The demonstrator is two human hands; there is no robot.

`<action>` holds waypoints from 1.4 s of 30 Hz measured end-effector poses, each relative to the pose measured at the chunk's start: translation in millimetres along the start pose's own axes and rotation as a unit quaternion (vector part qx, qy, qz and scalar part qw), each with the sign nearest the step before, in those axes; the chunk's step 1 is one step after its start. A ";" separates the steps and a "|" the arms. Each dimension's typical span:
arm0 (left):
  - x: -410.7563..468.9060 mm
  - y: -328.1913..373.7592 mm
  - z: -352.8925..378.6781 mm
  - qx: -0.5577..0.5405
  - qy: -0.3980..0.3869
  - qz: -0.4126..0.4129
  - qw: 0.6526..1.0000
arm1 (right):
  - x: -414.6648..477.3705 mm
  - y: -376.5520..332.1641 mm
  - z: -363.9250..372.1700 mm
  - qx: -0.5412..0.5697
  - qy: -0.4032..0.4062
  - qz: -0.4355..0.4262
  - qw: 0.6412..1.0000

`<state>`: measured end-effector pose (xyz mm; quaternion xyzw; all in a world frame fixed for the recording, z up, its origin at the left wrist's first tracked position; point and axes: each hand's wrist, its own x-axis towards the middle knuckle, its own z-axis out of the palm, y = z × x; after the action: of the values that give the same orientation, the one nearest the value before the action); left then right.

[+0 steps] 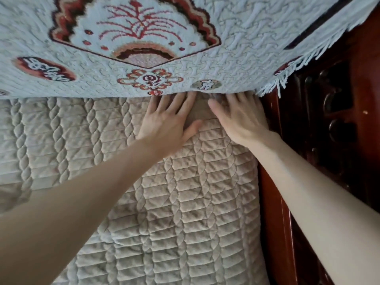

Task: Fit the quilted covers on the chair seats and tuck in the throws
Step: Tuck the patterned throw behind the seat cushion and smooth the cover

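The fingertips of both hands are hidden under the lower edge of the pale blue throw [185,58], pushed into the crease where the seat meets the chair back. The left hand [168,120] lies flat, fingers extended and slightly spread, thumb out to the side, gripping nothing. The right hand [240,118] lies the same way, just beside it, close to the dark red wooden armrest [273,182]. Between the two hands a plain, unquilted flap [200,112] of the beige quilted cover [164,202] runs back into the crease.

The quilted cover lies spread over the seat and reaches to the armrest on the right. The throw hangs down the chair back, its fringe [287,73] loose at the right corner.

Risks from this position:
- Uneven pressure from the two hands probably drags the flap sideways and leaves the cover skewed on the seat.
- Pushing too deep is likely to pull the throw edge in with the fingers and bunch it.
- The fringe may catch on the carved wood beside the armrest.
- Whether the flap is fully seated cannot be told; the crease is hidden.
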<state>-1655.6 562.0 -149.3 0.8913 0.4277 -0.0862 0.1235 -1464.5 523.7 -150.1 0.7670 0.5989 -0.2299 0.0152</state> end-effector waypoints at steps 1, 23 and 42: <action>-5.5 -3.5 2.7 0.008 -0.006 0.003 1.000 | -11.0 0.2 0.7 -0.029 0.014 -0.027 0.999; 45.2 17.3 -15.2 -0.021 -0.097 -0.029 0.995 | -17.1 3.7 -7.5 0.162 -0.019 0.048 0.985; 16.8 -1.7 -5.7 0.016 -0.046 -0.021 0.999 | -20.5 -3.8 4.9 0.046 0.018 0.029 0.998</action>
<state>-1646.3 577.2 -148.4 0.8790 0.4388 -0.1366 0.1273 -1473.3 504.7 -145.9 0.7880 0.5652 -0.2428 -0.0243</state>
